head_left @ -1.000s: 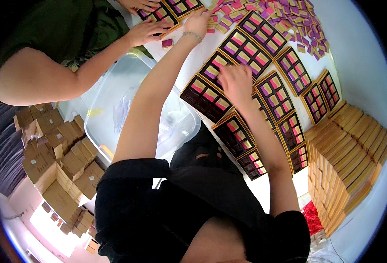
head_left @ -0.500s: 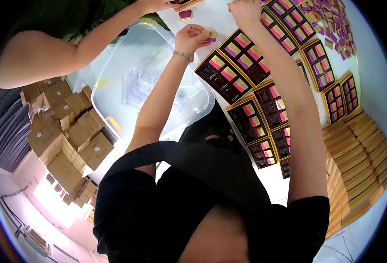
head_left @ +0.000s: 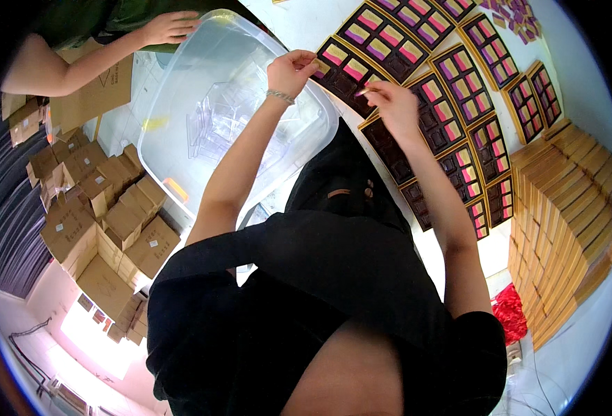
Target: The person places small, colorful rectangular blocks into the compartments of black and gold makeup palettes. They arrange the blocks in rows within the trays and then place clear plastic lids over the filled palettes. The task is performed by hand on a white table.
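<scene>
My left hand (head_left: 292,73) is closed in a pinch at the left end of a dark compartment tray (head_left: 335,82) with a gold border. A gold bit shows at its fingertips, mostly hidden by the fingers. Over the same tray's near side, my right hand (head_left: 395,109) pinches a small wrapped piece (head_left: 368,91) with a purple edge. This tray holds a few gold, pink and purple pieces in its far row; its near compartments look dark. Beside it lies a fuller tray (head_left: 382,41). Under my right wrist is a tray with dark compartments (head_left: 387,147).
A clear plastic bin (head_left: 157,132) with transparent inserts stands left of the trays. Another person's hand (head_left: 171,28) is by its far rim. Loose wrapped pieces (head_left: 517,17) lie far right, with stacked gold-edged trays (head_left: 563,215) nearer. Cardboard boxes (head_left: 105,180) are piled left.
My right hand has come nearer from the far side and now holds a small piece over the tray. The view has shifted, showing more trays. The other person's arm has drawn back left.
</scene>
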{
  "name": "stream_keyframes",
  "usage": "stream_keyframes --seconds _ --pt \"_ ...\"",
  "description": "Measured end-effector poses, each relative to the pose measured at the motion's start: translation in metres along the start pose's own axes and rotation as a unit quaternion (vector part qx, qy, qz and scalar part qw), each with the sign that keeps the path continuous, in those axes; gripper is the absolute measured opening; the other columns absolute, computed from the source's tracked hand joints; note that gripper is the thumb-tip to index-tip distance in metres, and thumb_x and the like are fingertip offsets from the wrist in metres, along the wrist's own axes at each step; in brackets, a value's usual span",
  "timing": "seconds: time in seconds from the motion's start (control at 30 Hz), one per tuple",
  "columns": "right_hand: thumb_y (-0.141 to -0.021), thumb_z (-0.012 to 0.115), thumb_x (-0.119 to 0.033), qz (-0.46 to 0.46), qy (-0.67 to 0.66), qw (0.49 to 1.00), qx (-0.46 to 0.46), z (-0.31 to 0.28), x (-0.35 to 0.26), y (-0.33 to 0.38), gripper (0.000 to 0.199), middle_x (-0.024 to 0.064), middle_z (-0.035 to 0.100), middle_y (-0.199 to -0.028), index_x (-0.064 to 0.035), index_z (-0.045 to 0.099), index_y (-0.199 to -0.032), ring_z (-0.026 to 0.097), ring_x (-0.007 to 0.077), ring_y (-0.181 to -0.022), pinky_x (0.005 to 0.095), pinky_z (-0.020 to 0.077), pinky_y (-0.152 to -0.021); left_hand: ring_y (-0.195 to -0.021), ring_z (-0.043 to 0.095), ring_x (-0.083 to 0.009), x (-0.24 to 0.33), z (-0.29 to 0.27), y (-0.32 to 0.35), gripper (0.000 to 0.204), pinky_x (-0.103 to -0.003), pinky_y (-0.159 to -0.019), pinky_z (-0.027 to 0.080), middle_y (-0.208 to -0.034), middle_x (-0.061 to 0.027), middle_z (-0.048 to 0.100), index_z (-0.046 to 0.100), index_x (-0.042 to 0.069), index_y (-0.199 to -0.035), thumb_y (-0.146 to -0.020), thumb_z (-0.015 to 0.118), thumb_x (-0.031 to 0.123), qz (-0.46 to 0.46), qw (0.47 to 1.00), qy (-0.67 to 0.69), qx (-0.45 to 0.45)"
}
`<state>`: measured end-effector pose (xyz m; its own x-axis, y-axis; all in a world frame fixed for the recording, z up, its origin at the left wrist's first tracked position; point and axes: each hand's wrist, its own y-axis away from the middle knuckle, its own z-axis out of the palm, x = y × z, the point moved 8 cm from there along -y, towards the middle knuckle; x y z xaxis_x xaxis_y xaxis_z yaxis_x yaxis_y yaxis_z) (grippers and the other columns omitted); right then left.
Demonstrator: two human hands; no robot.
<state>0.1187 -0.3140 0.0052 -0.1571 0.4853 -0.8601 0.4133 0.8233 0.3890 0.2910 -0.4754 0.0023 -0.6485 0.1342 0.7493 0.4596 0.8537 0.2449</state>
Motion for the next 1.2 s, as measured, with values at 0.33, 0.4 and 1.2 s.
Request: stream_keyframes --seconds 0.33,0.4,1.2 --pt "-0.077 0.072 -0.024 -0.061 0.083 0.963 0.248 -0.033 -0.012 -0.008 0.019 0.0109 0.065 -0.078 -0.0089 0.071 -0.089 0.062 0.0267 -0.07 0.037 0.0481 -0.064 -0.07 0.063 -0.0097 0.004 0.006 -0.005 0.018 -0.025 -0.066 0.05 -0.078 -0.0046 0.07 0.073 0.006 -0.092 -0.079 0.071 0.018 0.018 0.99 0.127 0.052" --pt "-0.078 0.072 -0.021 -0.067 0.112 0.954 0.271 -0.057 -0.008 -0.015 0.02 0.0112 0.065 -0.078 -0.0064 0.07 -0.091 0.062 0.0275 -0.068 0.0369 0.0482 -0.063 -0.068 0.062 -0.0091 0.022 0.014 -0.008 0.019 -0.024 -0.065 0.05 -0.077 -0.0044 0.07 0.073 0.005 -0.093 -0.08 0.071 0.018 0.025 0.988 0.15 0.029" --pt "-0.083 0.063 -0.035 -0.276 0.436 0.855 0.054 0.08 -0.032 0.045 0.062 0.0141 0.042 -0.141 0.0025 0.046 -0.13 0.029 0.0279 -0.137 0.0519 0.0193 -0.111 -0.093 0.064 -0.0229 -0.017 0.019 0.018 0.049 -0.034 -0.084 0.051 -0.101 -0.0117 0.067 0.067 0.004 -0.106 -0.065 0.081 0.027 -0.004 0.991 0.041 0.128"
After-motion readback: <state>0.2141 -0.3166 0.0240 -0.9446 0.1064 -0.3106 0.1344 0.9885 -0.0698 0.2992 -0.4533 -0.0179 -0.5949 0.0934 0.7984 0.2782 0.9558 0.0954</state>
